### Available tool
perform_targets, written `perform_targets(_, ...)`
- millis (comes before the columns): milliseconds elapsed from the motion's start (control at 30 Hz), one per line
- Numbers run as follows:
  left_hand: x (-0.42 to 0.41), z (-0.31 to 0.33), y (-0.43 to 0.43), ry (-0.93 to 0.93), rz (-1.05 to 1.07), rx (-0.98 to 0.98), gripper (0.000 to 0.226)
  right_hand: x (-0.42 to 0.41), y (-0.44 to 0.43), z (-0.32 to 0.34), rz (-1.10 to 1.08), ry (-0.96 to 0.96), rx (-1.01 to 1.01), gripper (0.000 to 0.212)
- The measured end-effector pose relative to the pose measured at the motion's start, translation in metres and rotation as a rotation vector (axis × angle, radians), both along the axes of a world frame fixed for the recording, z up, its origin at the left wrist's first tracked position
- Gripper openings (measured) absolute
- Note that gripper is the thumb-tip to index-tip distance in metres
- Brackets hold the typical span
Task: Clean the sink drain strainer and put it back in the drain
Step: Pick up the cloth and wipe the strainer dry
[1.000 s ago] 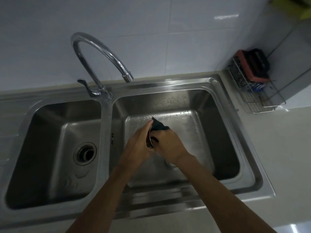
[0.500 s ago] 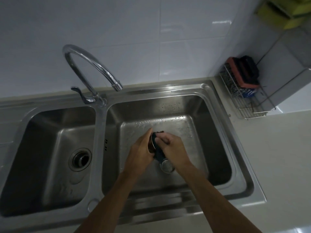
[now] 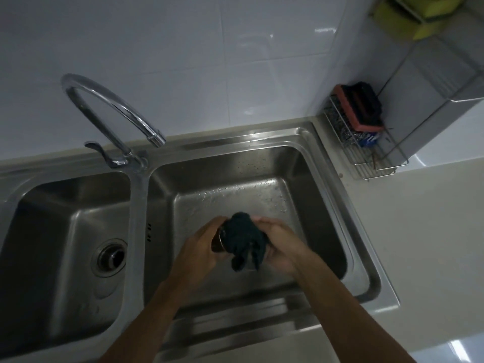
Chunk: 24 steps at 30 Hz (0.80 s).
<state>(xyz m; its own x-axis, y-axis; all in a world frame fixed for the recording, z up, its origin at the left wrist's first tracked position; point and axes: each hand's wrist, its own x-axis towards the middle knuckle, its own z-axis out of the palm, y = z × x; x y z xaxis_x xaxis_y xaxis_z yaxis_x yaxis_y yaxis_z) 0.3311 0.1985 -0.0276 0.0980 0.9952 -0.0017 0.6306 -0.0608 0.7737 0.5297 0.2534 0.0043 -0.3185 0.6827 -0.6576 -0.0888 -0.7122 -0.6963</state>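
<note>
Over the right basin [image 3: 301,179] of a double steel sink, my left hand [image 3: 199,247] grips the metal drain strainer [image 3: 218,241], of which only a dark rim shows between my fingers. My right hand [image 3: 281,247] presses a dark green cloth [image 3: 243,239] against the strainer, and the cloth's loose ends hang down. The right basin's drain is hidden behind the cloth and my hands.
The left basin has its own drain [image 3: 111,258] with a fitted ring. A curved chrome tap [image 3: 110,111] stands behind the divider, spout over the right basin, no water running. A wire rack [image 3: 366,155] with sponges and scourers sits on the counter at the back right corner.
The cloth has bunched up over the strainer and now covers it and the drain below, which showed half a second ago. The view has shifted downward, so the sink sits lower in it.
</note>
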Motion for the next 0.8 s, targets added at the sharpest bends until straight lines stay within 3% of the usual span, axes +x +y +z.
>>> perform_targets(67,-0.002,-0.013,-0.002,-0.079,0.115,-0.064,0.069,0.03,0.002,0.013,-0.092,-0.046,0.099,0.018)
perform_targets(200,-0.004,-0.052,-0.001,0.02,0.301,-0.062,0.096,0.118,0.009,0.053,-0.389,-0.261,0.422,0.018)
perform_targets(300,-0.001,-0.072,0.0,-0.047,0.34,-0.131,0.103,0.194,0.007,0.081,-0.56,-0.666,0.61,0.017)
perform_targets(467,0.002,-0.091,-0.005,-0.069,0.372,-0.187,0.098,0.26,0.0,0.06,-0.341,-1.26,0.424,0.045)
perform_targets(567,0.003,-0.096,-0.007,-0.068,0.371,-0.201,0.099,0.253,-0.012,0.038,-0.115,-1.417,0.376,0.029)
perform_targets(700,0.004,-0.093,-0.007,-0.08,0.359,-0.2,0.098,0.233,-0.015,0.029,-0.031,-1.541,0.431,0.045)
perform_targets(800,0.005,-0.083,-0.006,-0.114,0.366,-0.196,0.099,0.182,-0.016,0.043,-0.033,-1.684,0.646,0.055)
